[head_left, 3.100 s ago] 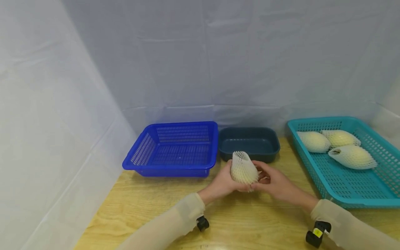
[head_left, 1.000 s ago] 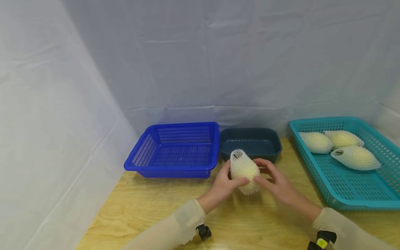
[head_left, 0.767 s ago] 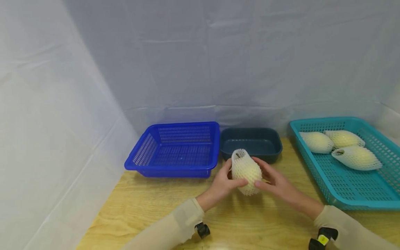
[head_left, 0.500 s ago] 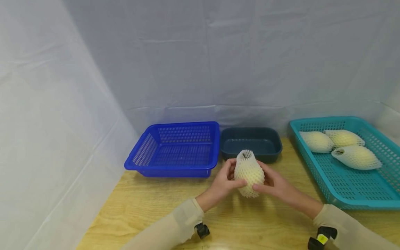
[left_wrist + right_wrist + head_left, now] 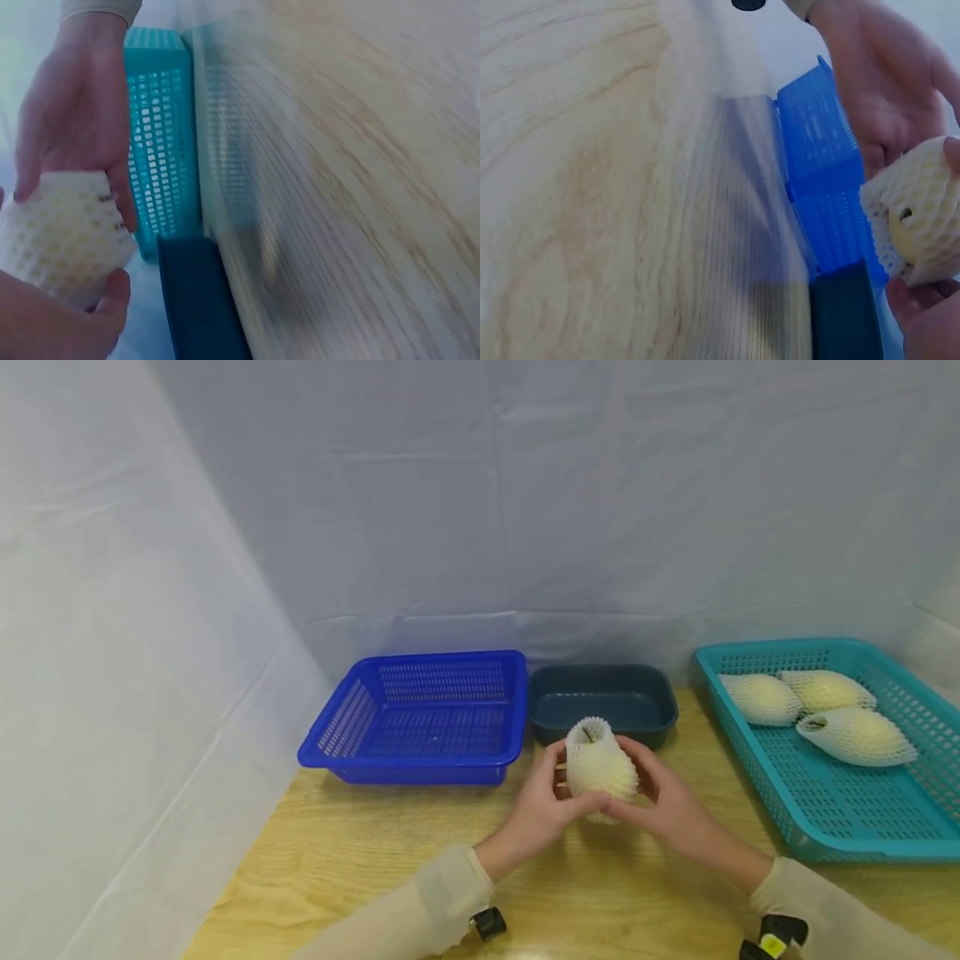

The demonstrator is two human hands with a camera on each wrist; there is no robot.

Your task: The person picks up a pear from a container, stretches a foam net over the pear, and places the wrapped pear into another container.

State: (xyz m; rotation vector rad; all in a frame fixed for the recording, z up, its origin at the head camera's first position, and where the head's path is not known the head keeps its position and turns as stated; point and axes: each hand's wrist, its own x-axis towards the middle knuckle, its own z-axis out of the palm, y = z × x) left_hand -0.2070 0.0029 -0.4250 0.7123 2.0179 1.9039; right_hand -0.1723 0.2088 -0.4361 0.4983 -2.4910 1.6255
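Both hands hold a pale yellow fruit (image 5: pixel 603 772) wrapped in a white foam net, above the table in the head view. A thin dark stem shows in the net's open upper end, and the fruit looks like a pear. My left hand (image 5: pixel 540 806) grips its left side, and my right hand (image 5: pixel 669 806) grips its right side. The thumbs meet across the near face; most other fingertips are hidden behind it. In the right wrist view, the wrapped fruit (image 5: pixel 922 214) shows bare yellow skin and a small dark spot at the net's opening.
A blue basket (image 5: pixel 427 772) stands at the left, beside a dark teal tub (image 5: pixel 660 727) behind the hands. At right, a turquoise basket (image 5: pixel 840 818) holds 3 net-wrapped fruits (image 5: pixel 858 737). A pale sheet (image 5: pixel 495 510) hangs behind the wooden table (image 5: pixel 360 835).
The wrapped fruit has been turned between the hands and has shifted slightly right, so its stem shows in the opening. The thumbs have come together. The baskets and tub stay put.
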